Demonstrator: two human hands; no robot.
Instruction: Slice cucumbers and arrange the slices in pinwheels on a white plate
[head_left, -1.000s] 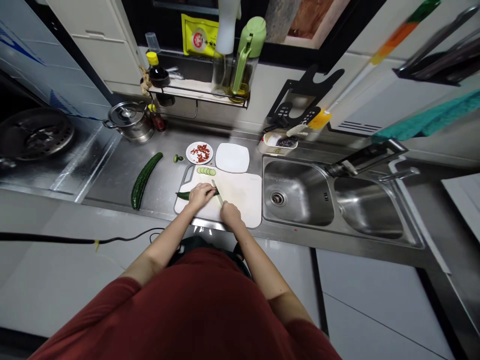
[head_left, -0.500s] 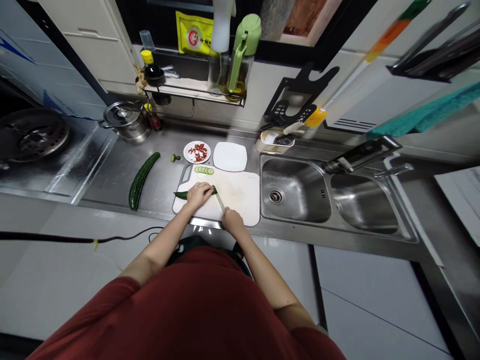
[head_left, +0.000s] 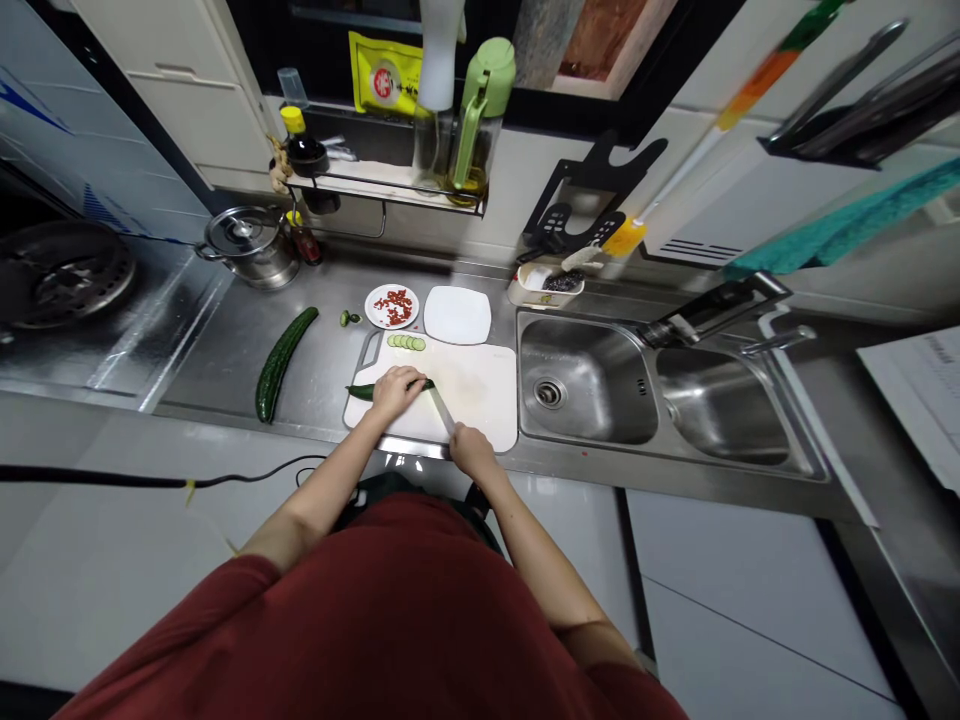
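Observation:
On a white cutting board [head_left: 480,400] lies a dark green cucumber [head_left: 361,392], partly hidden under my left hand [head_left: 397,391], whose fingers press it down near its right end. My right hand [head_left: 472,450] is closed round the handle of a knife [head_left: 442,408]. The blade slants up and left, its tip at the cucumber's right end. A short row of pale green slices [head_left: 406,343] rests near the board's upper edge. A second, whole cucumber [head_left: 285,365] lies on the steel counter to the left.
Behind the board stand a plate with chopped red pieces [head_left: 391,307] and a white square plate [head_left: 457,314]. Green end pieces [head_left: 349,318] lie beside them. A double sink [head_left: 589,380] is to the right, a lidded pot [head_left: 251,245] at the back left.
The knife handle and my right hand have shifted slightly right and down. My left hand stays on the cucumber. The whole view has moved a little.

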